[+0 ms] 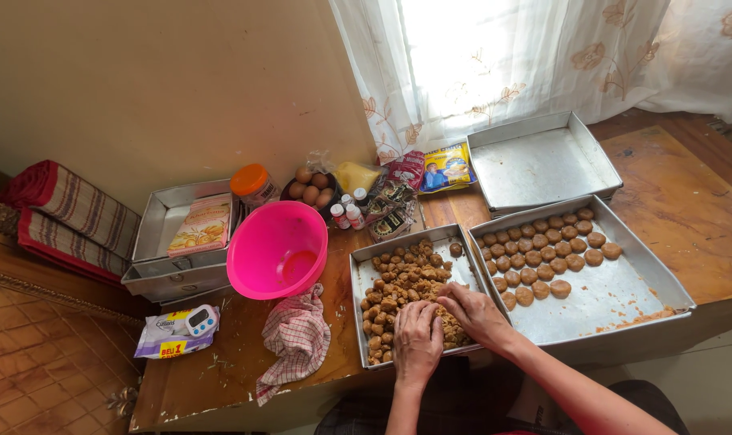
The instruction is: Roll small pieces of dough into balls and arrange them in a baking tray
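On a low wooden table [688, 209] by a curtained window, the left hand [417, 338] and right hand [475, 314] press side by side — fingers curled together — onto brown dough lumps [402, 282] heaped in a rectangular metal tray [362, 274]. Just right, a larger metal tray [624, 294] holds rows of round brown dough balls [543, 250]. A bright pink plastic bowl [277, 250] sits left, beside a red-checked cloth [297, 338].

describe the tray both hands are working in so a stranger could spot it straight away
On the low wooden table, find the bright pink bowl. Just right of it sits a small metal tray, under the left hand and right hand. Only it holds rough brown dough lumps, heaped, not rows.
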